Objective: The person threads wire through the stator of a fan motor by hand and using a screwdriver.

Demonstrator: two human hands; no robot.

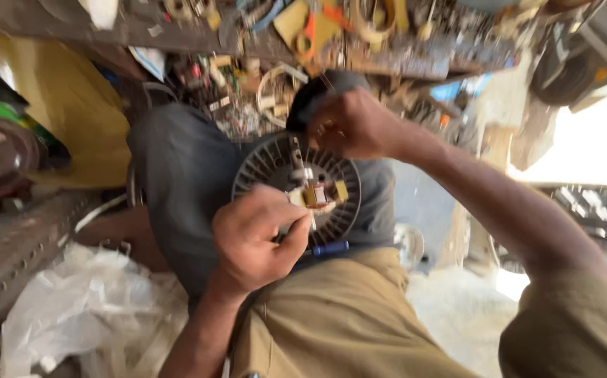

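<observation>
A crowded workshop spreads around the person: a far bench [401, 59] is heaped with scrap parts, rings and wire, and crumpled white plastic [93, 308] lies near on the left. On the person's lap, resting across the dark trouser knee [184, 175], sits a round black slotted fan cover [275, 168], laid flat so the thigh steadies it. At its centre is a small motor part [317, 194] with brown windings and yellowish pieces, touching the cover.

The left hand [251, 238] is curled nearly closed, thumb and fingertips pinched just beside the motor part, apparently on a thin piece; what exactly it grips is too blurred to tell. A blue-handled screwdriver [328, 248] pokes out just right of that hand, resting against the tan cloth. The right hand [352, 126] comes in from the right, fingers bent and closed over the far rim of the cover, seemingly bracing it.
</observation>
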